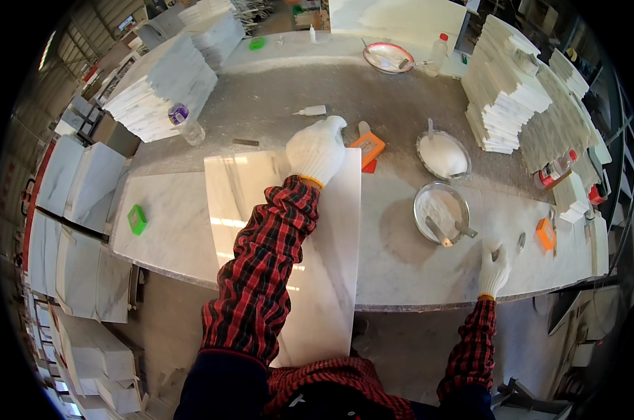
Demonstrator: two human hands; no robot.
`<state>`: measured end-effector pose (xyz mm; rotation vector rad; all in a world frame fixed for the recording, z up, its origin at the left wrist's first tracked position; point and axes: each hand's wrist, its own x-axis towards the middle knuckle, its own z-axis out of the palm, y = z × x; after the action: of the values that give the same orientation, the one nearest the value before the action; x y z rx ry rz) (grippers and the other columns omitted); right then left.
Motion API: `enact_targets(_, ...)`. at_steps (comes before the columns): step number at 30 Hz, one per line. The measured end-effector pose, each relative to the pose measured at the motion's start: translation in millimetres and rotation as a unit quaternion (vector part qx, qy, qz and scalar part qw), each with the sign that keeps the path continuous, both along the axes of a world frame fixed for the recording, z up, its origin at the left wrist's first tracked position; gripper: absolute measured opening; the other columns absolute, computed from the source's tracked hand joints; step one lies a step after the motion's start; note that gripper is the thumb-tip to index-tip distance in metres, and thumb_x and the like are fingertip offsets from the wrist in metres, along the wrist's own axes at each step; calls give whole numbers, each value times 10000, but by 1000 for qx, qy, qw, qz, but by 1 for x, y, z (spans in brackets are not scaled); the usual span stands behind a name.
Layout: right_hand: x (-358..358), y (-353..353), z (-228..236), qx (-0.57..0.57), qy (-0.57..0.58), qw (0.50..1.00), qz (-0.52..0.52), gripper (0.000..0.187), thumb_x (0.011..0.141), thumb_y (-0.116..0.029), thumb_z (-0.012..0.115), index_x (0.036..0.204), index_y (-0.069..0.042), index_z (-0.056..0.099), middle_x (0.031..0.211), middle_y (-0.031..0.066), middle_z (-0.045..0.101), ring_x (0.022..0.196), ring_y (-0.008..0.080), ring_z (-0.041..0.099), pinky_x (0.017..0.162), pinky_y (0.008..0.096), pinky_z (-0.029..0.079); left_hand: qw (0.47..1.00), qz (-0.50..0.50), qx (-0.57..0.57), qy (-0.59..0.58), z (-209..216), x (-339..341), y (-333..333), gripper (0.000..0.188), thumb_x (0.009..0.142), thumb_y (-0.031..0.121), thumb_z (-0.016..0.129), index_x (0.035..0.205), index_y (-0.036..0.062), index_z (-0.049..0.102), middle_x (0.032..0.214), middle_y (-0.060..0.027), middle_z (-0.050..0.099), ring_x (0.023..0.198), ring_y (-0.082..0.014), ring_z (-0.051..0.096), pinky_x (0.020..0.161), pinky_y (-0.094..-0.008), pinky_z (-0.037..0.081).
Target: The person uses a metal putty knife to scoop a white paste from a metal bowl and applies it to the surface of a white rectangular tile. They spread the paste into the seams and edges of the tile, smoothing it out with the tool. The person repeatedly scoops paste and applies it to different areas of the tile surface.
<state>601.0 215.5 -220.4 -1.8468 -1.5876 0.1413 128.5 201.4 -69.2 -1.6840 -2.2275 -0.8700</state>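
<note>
A polished white marble slab (324, 231) with grey veins lies in front of me, its near end jutting past the table edge toward my body. My left hand (317, 148), in a white knitted glove, rests at the slab's far edge with its fingers curled closed; what they hold, if anything, is hidden. Out to the right, my right hand (495, 267), gloved too, is low over the table near its front edge. Its fingers are drawn together, with a small dark patch showing at them that I cannot make out. Beside it is a small metal tool tip (521, 241).
Metal bowls of white paste (439, 203) and white powder (443, 155) stand right of the slab. An orange box (368, 148) and a white squeeze bottle (311, 110) lie beyond it. Marble stacks (163, 84) (506, 84) flank the table. A clear bottle (187, 126) stands left.
</note>
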Motion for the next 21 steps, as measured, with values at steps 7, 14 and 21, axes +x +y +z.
enact_targets(7,-46,-78,49,23,79,995,-63,568,937,-229,714,1458,-78,549,1150,134,689,935,242,674,787,386,537,999,10,-32,6,-3,4,5,233,922,220,581,1098,189,732,992,-111,748,888,-366,707,755,-473,553)
enact_targets(14,-132,-49,73,-53,75,987,134,383,936,-305,697,1271,-119,688,906,132,726,783,261,686,735,388,532,1000,-9,-18,20,-6,-6,4,281,918,150,572,1142,266,698,1022,-117,739,919,-373,695,774,-482,544)
enact_targets(21,-128,-40,57,-57,99,983,146,184,915,-203,690,1001,-55,760,809,129,721,687,268,678,698,380,530,999,-10,14,30,-9,-4,4,281,907,133,589,1135,255,701,957,-113,736,851,-360,696,725,-475,538)
